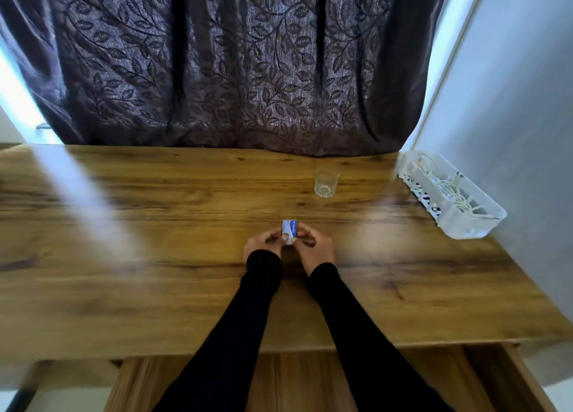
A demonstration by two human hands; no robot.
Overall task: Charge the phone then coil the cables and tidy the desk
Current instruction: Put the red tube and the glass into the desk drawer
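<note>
Holding a small box [290,229] at worktop [155,272] centre, we pinch it with both left hand [263,245] and right hand [315,248] fingers. Cables [449,188] sit in the basket [465,225] at 2 o'clock, glass [326,181] at 1. No phone visible; tidying looks nearly finished.

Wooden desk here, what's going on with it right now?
A person in black sleeves holds a small blue and white box with both the left hand and the right hand, fingers pinching it just above the brown wooden desk. A clear empty drinking glass stands farther back. At the right edge, a white plastic basket holds tangled white cables. No phone is visible.
</note>
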